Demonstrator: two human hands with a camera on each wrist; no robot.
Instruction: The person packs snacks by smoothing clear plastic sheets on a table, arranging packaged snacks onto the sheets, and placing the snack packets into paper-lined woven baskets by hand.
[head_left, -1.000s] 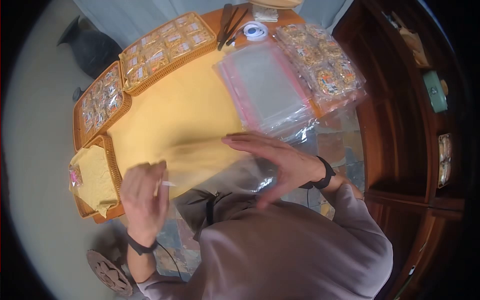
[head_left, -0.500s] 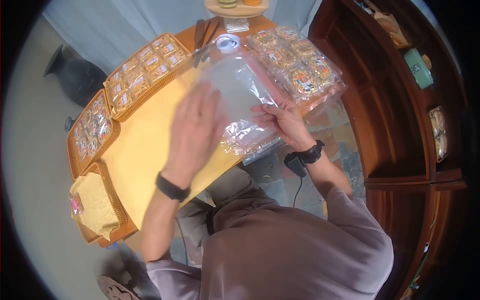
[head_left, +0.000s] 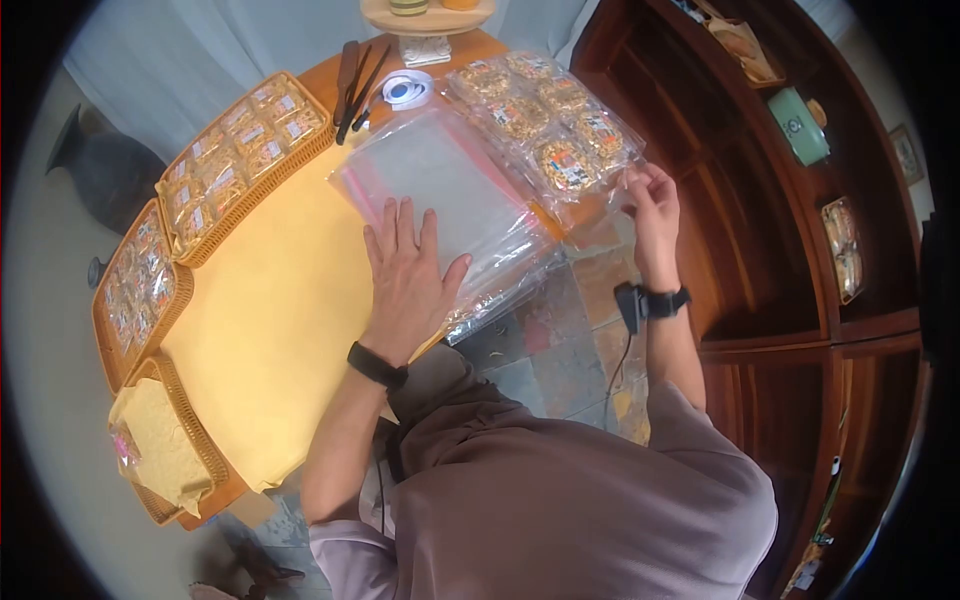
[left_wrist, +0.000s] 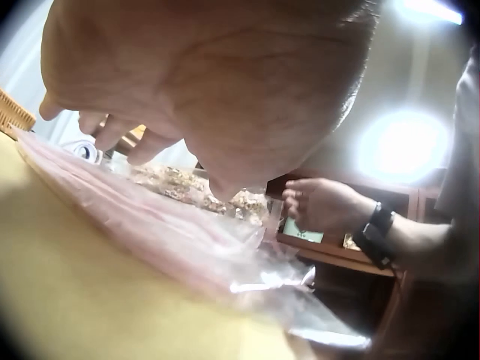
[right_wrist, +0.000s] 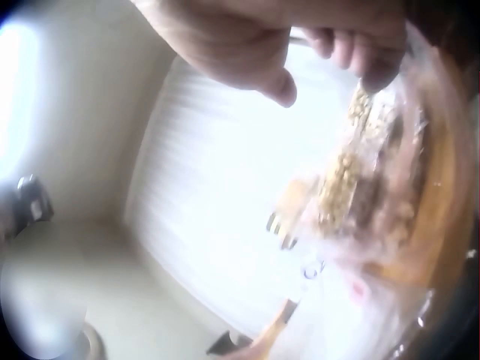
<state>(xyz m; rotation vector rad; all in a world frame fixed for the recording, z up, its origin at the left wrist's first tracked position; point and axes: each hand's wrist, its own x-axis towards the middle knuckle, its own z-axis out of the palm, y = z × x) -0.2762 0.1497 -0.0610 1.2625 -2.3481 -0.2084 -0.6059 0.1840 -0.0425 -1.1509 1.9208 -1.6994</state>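
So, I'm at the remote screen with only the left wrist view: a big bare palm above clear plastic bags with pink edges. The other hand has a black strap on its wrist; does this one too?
Observer: Yes. In the head view, the person's left hand has a black band round its wrist.
Visitor: And what's in the tan woven thing at my picture's left edge?
Observer: That tan rectangular wicker basket holds rows of packets in clear wrap with white labels.
Visitor: Is the farther hand pinching something?
Observer: I can't be sure, but the right wrist view shows the person's right hand with its thumb apart from its fingertips.
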